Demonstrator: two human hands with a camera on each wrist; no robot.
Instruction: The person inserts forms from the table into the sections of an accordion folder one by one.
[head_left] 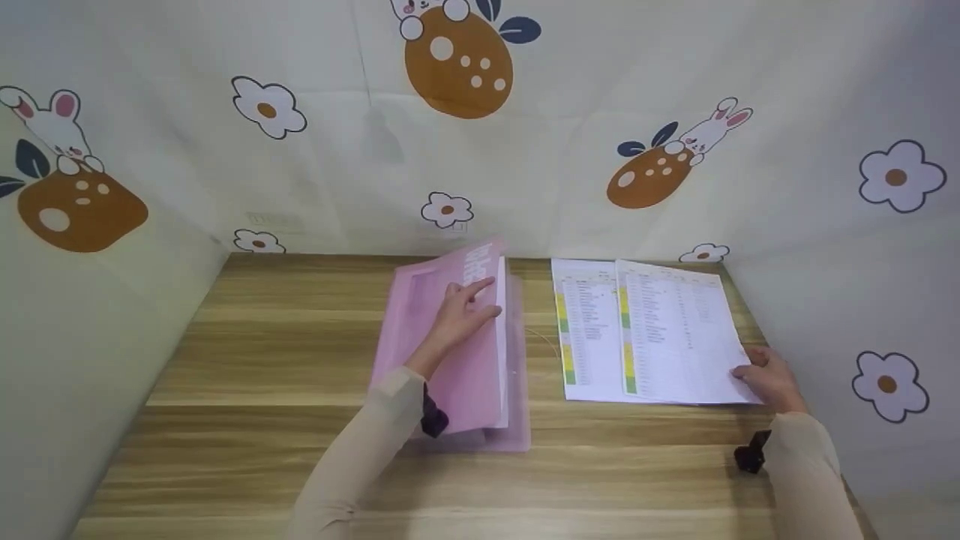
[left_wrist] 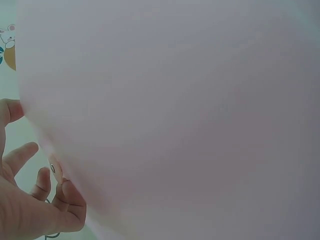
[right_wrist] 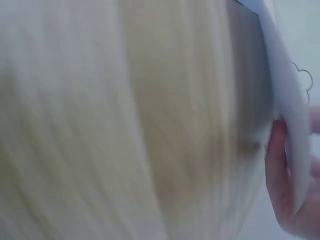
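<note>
A pink folder (head_left: 442, 330) lies near the middle of the table, its cover tilted up with white paper (head_left: 503, 360) showing along the right edge. My left hand (head_left: 459, 316) reaches across the cover and holds its free edge. In the left wrist view the pink cover (left_wrist: 170, 110) fills most of the picture, and the curled fingers of my left hand (left_wrist: 30, 200) are at its edge beside a small snap button (left_wrist: 53, 168). My right hand (head_left: 771, 379) pinches the lower right corner of a printed sheet (head_left: 675, 330), which overlaps another printed sheet (head_left: 589, 360).
The wooden table (head_left: 262, 360) is bordered by a curtain (head_left: 525, 165) with rabbits, oranges and flowers at the back and both sides. A thin string (head_left: 544, 337) lies between folder and sheets. Dark wrist cameras sit on both sleeves.
</note>
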